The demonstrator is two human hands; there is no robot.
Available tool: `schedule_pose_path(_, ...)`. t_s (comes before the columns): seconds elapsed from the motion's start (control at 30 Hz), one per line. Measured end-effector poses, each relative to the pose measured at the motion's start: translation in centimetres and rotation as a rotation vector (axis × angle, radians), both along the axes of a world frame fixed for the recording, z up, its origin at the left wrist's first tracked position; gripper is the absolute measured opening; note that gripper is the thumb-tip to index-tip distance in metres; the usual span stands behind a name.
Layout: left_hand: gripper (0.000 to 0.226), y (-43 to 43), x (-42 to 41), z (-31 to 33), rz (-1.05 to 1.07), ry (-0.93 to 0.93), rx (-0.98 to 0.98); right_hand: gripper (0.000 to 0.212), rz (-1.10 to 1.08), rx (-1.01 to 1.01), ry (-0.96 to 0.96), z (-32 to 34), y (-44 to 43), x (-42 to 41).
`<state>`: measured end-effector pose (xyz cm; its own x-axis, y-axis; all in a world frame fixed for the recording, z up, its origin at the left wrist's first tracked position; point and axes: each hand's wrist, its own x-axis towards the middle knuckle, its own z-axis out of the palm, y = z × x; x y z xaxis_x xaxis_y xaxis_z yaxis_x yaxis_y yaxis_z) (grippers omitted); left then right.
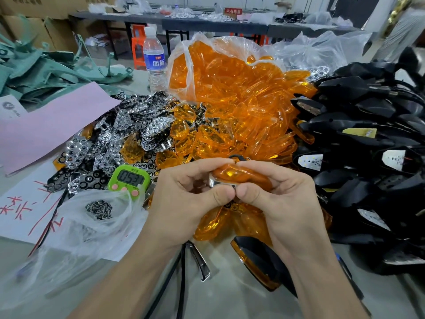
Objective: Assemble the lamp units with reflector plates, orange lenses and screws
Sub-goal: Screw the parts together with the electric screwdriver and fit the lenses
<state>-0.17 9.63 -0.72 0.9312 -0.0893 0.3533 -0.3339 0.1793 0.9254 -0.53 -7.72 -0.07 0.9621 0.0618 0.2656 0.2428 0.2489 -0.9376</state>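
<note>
Orange over chrome at dead centre: pinching one orange lens [241, 176] onto a reflector plate [217, 184], with the left hand [184, 194] curled round the 9 o'clock end, the right hand [282, 199] curled round the 3 o'clock end, and thumb tips meeting at 6 o'clock under the edge. Looks like squeezing the pair together to seat the lens, held off the tabletop [230, 295] for access to both faces. Cannot tell whether a housing sits behind it; only a dark bit peeking out at 12 o'clock. Stock fanned round the work for short reaches: loose lenses [230, 93] spilling from a clear bag [207, 42] at 12, reflector heap [128, 130] at 10, screws [99, 209] in an opened bag at 8, black lamp housings [368, 134] stacked at 3, some with white boards showing. Parked at 5 o'clock, close to the wrists: one closed-up unit [259, 261], presumably kept out of the feed piles to avoid mixing. Propped at 9, facing the seat: green timer [129, 179]. No screw or driver in either hand, so judging fastening not yet begun on this one. Risk: slick lens, uneven thumb pressure, could pop off at one end.
</note>
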Motion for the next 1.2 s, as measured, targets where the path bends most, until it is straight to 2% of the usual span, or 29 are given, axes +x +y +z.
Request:
schedule_pose_path(0.1, 0.059, -0.1, -0.1, 0.1, -0.116, 0.205, -0.177, 0.033, 0.035, 0.053, -0.015, 0.0, 0.0, 0.1)
schedule_pose_path(0.2, 0.06, 0.4, 0.1, 0.2, -0.211, 0.244, -0.181, 0.036, 0.052, 0.084, -0.005, -0.1, 0.0, 0.1)
schedule_pose_path(0.33, 0.032, 0.5, 0.1, 0.6, -0.207, 0.117, -0.134, 0.033, 0.061, 0.13, -0.014, -0.2, 0.2, 0.1)
schedule_pose_path(0.5, 0.029, 0.5, 0.0, 0.4, -0.152, 0.05, -0.103, 0.03, 0.043, 0.13, -0.002, -0.5, 0.4, 0.1)
schedule_pose_path(0.6, 0.031, 0.4, 0.1, 0.4, -0.125, 0.05, -0.082, 0.03, -0.032, 0.006, 0.016, -0.2, 0.6, -0.2)
schedule_pose_path(0.67, 0.033, 0.2, 0.0, 0.2, 0.029, -0.019, 0.041, 0.046, -0.124, -0.165, 0.062, 0.2, 0.9, -0.1)
schedule_pose_path(0.7, 0.036, 0.1, -0.2, 0.0, 0.149, -0.083, 0.142, 0.059, -0.13, -0.173, 0.112, 0.2, 1.0, -0.1)
schedule_pose_path(0.77, 0.041, -0.1, -0.3, -0.3, 0.351, -0.218, 0.318, 0.071, -0.002, 0.051, 0.262, 0.4, 1.4, -0.3)
schedule_pose_path(0.83, 0.04, -0.1, -0.3, -0.4, 0.38, -0.308, 0.41, 0.057, 0.156, 0.273, 0.348, 0.6, 1.8, -0.6)
schedule_pose_path(0.87, 0.042, -0.2, -0.3, -0.4, 0.35, -0.317, 0.454, 0.045, 0.191, 0.295, 0.356, 0.5, 1.9, -0.7)
schedule_pose_path(0.93, 0.042, -0.3, -0.3, -0.2, 0.275, -0.277, 0.489, 0.029, 0.181, 0.254, 0.349, 0.3, 2.0, -0.7)
schedule_pose_path(0.97, 0.039, -0.2, -0.2, -0.2, 0.262, -0.236, 0.438, 0.027, 0.166, 0.228, 0.345, 0.2, 1.9, -0.6)
schedule_pose_path(1.07, 0.044, 0.4, 0.3, 0.0, 0.293, -0.014, 0.142, 0.036, 0.122, 0.091, 0.29, 0.1, 1.9, -0.4)
schedule_pose_path(1.13, 0.055, 0.7, 0.6, -0.1, 0.227, 0.098, 0.095, 0.04, 0.07, -0.031, 0.245, 0.0, 2.2, -0.3)
schedule_pose_path(1.2, 0.047, 0.4, 0.7, -0.2, 0.151, 0.144, 0.099, 0.039, 0.027, -0.167, 0.189, -0.2, 2.5, -0.4)
